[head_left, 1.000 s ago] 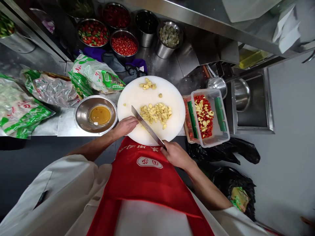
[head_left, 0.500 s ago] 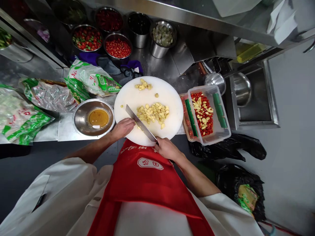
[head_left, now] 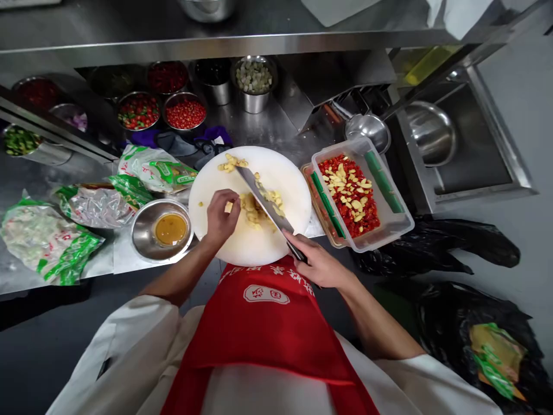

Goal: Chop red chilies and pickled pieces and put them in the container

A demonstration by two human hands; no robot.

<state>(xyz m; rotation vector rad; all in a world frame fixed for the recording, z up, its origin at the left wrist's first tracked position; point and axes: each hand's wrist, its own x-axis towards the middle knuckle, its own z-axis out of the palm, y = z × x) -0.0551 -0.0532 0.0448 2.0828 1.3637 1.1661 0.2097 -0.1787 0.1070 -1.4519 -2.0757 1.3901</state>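
The knife blade (head_left: 265, 199) hides some yellow slices (head_left: 251, 215).

the knife blade (head_left: 261, 193) is smooth metal with a dull sheen, its handle (head_left: 298, 252) dark and smooth. the round cutting board (head_left: 276, 161) looks like matt plastic, the tub (head_left: 391, 222) clear, glossy plastic. the sauce bowl (head_left: 142, 230) is shiny steel; the apron (head_left: 268, 334), matt cloth; the bin bag (head_left: 444, 242), crinkled glossy plastic.

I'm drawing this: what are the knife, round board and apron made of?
Knife: smooth grey metal, probably steel, by its sheen; black handle, material unclear. Round board: matte white, probably plastic; no grain shows. Apron: likely matte red cloth; it drapes.
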